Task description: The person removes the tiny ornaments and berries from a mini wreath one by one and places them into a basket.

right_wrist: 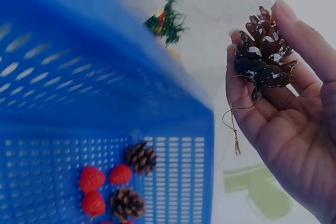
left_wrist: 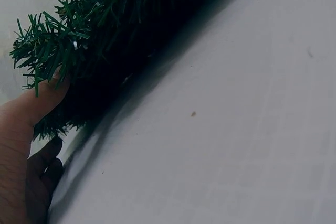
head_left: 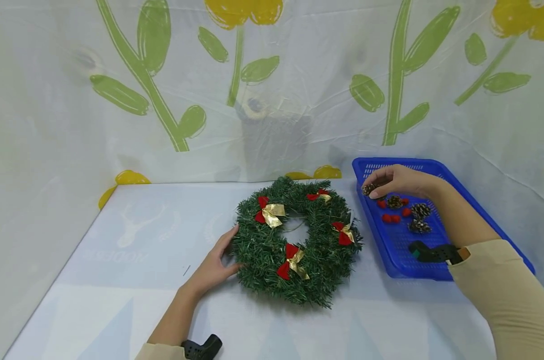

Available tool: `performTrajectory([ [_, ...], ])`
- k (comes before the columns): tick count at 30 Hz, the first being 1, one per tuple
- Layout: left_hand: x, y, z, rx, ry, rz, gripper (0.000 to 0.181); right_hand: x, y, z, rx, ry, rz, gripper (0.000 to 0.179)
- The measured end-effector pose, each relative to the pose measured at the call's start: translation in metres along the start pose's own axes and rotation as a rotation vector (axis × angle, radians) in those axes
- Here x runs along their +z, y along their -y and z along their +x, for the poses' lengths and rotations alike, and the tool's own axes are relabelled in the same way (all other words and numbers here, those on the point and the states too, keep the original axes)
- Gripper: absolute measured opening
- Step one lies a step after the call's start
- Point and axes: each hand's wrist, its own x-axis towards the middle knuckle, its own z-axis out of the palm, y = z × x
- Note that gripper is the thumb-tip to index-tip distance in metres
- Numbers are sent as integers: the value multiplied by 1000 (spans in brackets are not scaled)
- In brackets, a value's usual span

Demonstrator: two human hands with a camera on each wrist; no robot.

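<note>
A green wreath [head_left: 258, 272] with several red and gold bows [head_left: 271, 212] lies on the table. Against its left rim is my left hand [head_left: 213, 270], thumb and fingers spread around the greenery; in the left wrist view the thumb [left_wrist: 44, 100] presses into the needles, and some fingertips are hidden. Above the far left part of the blue basket [head_left: 391, 267], my right hand [head_left: 402, 181] pinches a pine cone [right_wrist: 265, 53] between thumb and fingers. The cone is brown with white-tipped scales, and a thin gold string [right_wrist: 235, 135] dangles from it.
Inside the basket lie several more pine cones [head_left: 420, 211] and several red berry-like balls [head_left: 391, 218]. Its raised rim stands close to the wreath's right side. A flower-printed cloth [head_left: 299, 100] hangs behind the table.
</note>
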Motion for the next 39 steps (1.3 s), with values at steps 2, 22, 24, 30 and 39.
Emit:
performTrajectory([
  [2,-1,0,0,-6,1,-1,90,-1,-4,-1,11,-1,3,44],
  [22,-4,1,1,18,4,5,91,-14,-44,-17,122,-23,-20,46],
  [24,-4,1,1,19,5,5,90,-15,-47,-18,133,-17,-21,47],
  [30,-3,2,1,17,11,-7,90,-15,-57,-20,144,33,142,46],
  [39,-1,1,1,21,10,3,88,-13,-78,-18,193,96,167,57],
])
